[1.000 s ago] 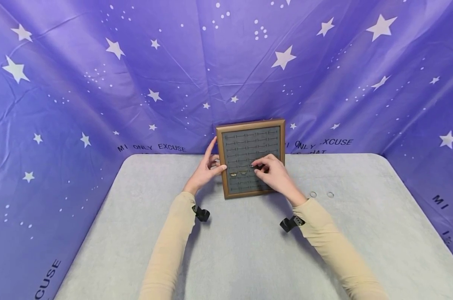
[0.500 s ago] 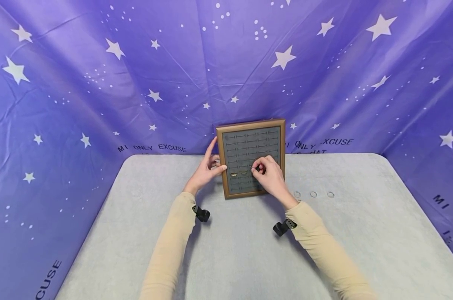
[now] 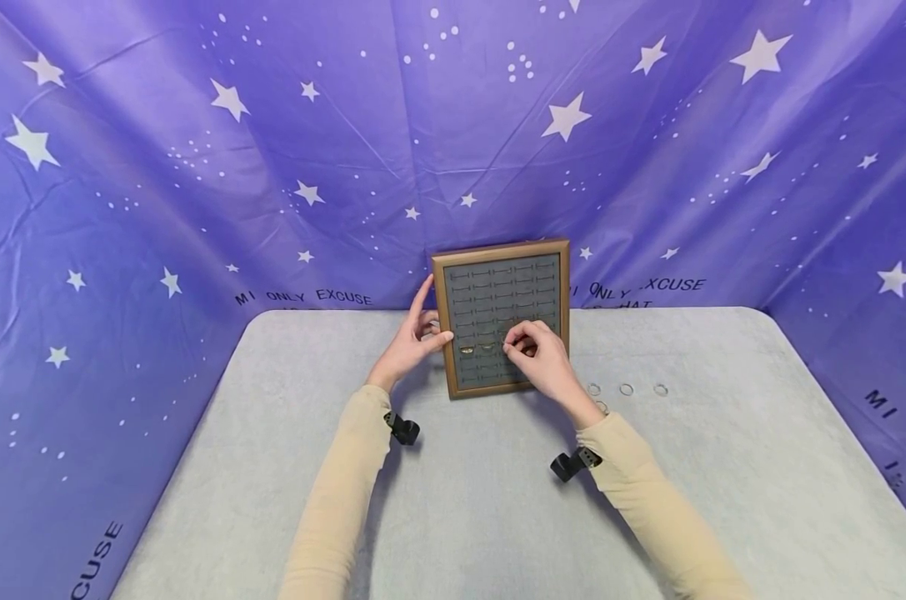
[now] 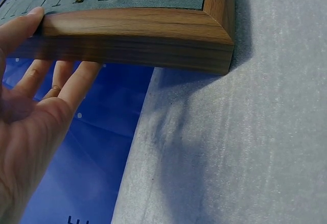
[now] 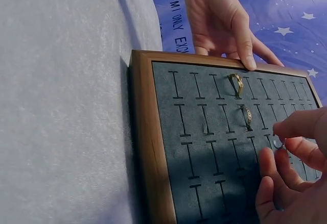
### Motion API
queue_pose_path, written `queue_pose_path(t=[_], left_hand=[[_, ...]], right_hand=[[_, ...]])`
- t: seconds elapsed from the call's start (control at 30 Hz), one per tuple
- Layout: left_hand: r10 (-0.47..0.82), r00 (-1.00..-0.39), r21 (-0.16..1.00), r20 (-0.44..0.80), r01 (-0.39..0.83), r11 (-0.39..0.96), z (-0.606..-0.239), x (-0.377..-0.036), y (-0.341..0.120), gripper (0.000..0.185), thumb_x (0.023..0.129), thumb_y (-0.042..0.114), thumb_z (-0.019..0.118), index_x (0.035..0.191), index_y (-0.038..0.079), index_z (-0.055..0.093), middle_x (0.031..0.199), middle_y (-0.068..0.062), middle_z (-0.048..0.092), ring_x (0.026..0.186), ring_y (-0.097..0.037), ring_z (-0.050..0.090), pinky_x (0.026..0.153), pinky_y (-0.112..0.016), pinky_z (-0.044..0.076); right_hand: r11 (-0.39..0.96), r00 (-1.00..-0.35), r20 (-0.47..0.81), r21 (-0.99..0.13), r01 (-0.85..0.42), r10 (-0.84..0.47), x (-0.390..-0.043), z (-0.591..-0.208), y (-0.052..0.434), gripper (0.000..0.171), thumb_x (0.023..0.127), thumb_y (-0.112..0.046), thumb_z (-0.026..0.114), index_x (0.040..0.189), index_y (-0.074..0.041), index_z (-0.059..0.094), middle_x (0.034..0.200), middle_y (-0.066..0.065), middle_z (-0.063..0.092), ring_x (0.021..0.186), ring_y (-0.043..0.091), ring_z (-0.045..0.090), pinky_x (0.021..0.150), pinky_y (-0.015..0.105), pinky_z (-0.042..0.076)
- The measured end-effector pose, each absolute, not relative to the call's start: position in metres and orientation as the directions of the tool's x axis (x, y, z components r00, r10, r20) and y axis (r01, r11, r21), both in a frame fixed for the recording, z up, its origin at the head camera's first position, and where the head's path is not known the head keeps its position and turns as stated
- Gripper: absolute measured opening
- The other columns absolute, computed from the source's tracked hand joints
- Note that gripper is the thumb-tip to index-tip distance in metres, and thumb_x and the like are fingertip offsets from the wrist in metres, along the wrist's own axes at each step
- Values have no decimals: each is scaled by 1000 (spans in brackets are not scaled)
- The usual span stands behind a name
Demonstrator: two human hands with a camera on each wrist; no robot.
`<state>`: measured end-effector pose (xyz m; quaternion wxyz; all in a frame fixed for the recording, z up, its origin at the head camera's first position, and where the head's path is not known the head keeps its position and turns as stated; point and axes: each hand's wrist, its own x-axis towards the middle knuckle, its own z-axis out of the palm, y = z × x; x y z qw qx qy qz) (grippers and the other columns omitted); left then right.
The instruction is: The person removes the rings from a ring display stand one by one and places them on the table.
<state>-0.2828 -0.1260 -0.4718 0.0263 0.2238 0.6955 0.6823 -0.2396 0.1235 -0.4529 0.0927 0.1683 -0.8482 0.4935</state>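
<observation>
A wood-framed ring display board (image 3: 504, 312), lined with dark grey slotted padding, leans upright near the back of the table. My left hand (image 3: 411, 343) holds its left edge, thumb on the front of the frame and other fingers behind, as the left wrist view shows. Two gold rings sit in slots: one ring (image 5: 236, 85) nearest the left edge, another ring (image 5: 248, 118) beside it. My right hand (image 3: 544, 358) pinches a small silvery ring (image 5: 277, 143) against the padding, right of the gold pair. Fingertips partly cover this ring.
On the table (image 3: 468, 500), to the right of the board, lie several loose rings, among them a ring (image 3: 627, 389) and a ring (image 3: 661, 389); one is partly hidden by my right wrist. A purple star-printed cloth (image 3: 392, 125) hangs behind.
My right hand has moved slightly down the board with the pinched ring. Loose rings that were behind its wrist have come into view. The left hand and the board stay put.
</observation>
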Motion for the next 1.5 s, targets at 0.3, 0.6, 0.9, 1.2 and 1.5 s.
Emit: queue_pose_path(t=[0.3, 0.6, 0.9, 1.2, 1.5], left_hand=[[341, -900, 961, 271, 275, -37, -475, -285, -126, 98, 89, -5, 66, 154, 41, 11, 106, -16, 63, 88, -23, 59, 82, -39, 49], [352, -890, 954, 291, 299, -31, -475, -284, -126, 97, 89, -6, 64, 155, 41, 9, 105, -13, 64, 87, -22, 60, 81, -37, 50], [343, -895, 954, 285, 298, -13, -473, -284, -127, 96, 90, -4, 65, 156, 35, 7, 107, -19, 63, 88, -24, 59, 82, -38, 50], [349, -905, 967, 244, 254, -17, -464, -278, -125, 97, 89, -9, 63, 157, 27, 4, 104, -17, 62, 87, -23, 58, 81, -37, 49], [366, -890, 957, 272, 290, -4, -449, -268, -123, 94, 89, -9, 62, 157, 18, 3, 102, -18, 62, 86, -24, 57, 80, -35, 49]], right_hand=[[380, -924, 345, -842, -383, -167, -228, -462, 130, 7, 85, 2, 68, 88, -4, 65, 90, 9, 64, 76, 17, 61, 65, 22, 48], [331, -955, 261, -896, -294, -141, -217, -469, 141, 6, 85, 5, 68, 88, 1, 67, 89, 14, 68, 74, 14, 60, 62, 18, 46], [325, -960, 244, -904, -277, -138, -197, -447, 150, 7, 84, 12, 64, 91, 12, 63, 87, 25, 65, 71, 20, 58, 58, 17, 45], [325, -963, 220, -909, -260, -154, -207, -486, 174, 8, 85, 7, 67, 93, 6, 66, 89, 17, 68, 75, 11, 59, 63, 18, 48], [332, -962, 228, -905, -266, -149, -205, -491, 189, 8, 84, 7, 69, 91, 5, 67, 90, 18, 68, 75, 12, 60, 66, 18, 49]])
